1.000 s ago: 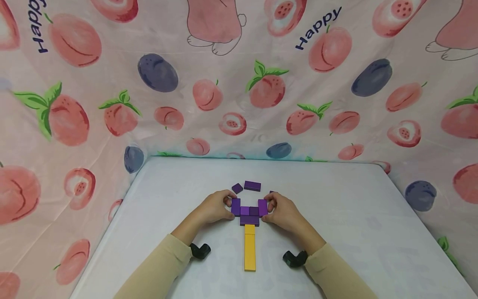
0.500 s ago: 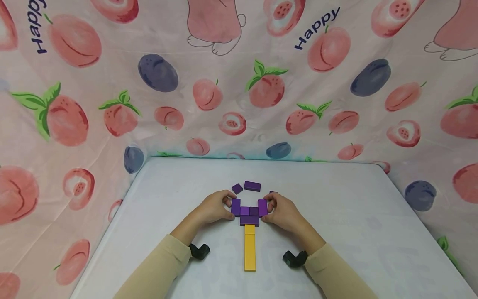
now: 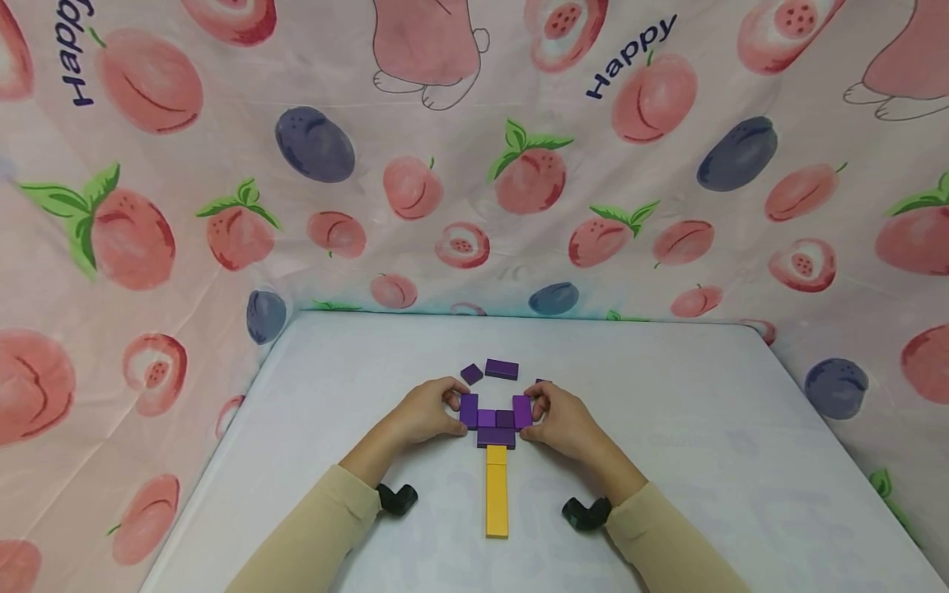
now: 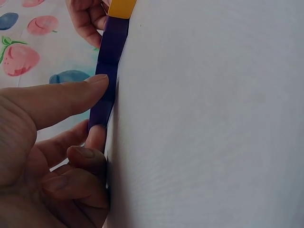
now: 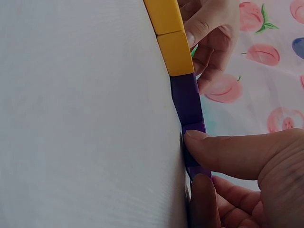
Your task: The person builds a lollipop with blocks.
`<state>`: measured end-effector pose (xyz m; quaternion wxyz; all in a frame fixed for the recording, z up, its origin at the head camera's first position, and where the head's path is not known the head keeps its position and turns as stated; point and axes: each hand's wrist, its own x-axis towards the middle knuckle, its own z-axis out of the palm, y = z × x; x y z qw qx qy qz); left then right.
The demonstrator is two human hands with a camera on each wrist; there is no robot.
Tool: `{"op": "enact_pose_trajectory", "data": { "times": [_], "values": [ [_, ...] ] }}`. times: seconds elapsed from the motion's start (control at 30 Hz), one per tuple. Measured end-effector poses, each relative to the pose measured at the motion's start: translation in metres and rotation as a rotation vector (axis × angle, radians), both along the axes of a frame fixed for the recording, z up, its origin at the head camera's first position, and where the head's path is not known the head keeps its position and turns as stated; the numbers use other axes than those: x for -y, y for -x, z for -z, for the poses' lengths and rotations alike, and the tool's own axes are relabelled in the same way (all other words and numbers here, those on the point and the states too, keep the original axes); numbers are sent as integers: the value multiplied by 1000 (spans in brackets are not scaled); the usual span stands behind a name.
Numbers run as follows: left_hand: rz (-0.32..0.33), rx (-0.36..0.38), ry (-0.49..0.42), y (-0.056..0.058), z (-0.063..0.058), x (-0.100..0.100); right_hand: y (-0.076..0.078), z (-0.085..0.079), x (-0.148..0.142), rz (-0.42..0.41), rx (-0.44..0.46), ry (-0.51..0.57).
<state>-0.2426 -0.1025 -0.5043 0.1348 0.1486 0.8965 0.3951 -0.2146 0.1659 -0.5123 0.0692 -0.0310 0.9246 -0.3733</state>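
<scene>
The left hand (image 3: 430, 410), thumb and bent fingers slightly parted, pinches the left block (image 3: 469, 411), a purple piece flat on the white table (image 3: 667, 395). The right hand (image 3: 567, 420) pinches the purple right block (image 3: 522, 412) the same way. Between these 2 pieces sit 2 small blocks (image 3: 486, 418), side by side, with 1 wide block (image 3: 496, 438) against their near side. From it, 2 yellow blocks (image 3: 497, 498) run toward the person. Beyond lie a cube (image 3: 471, 374) and a long block (image 3: 502, 369), both purple, before a fruit-print cloth (image 3: 474, 206).
</scene>
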Motion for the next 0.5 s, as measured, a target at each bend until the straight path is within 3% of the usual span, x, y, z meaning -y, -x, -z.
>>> {"op": "enact_pose_trajectory", "data": {
  "times": [0.5],
  "values": [
    [10,31,-25,2,0,2,-1,-2,1,15,8,-10]
  ]
}}
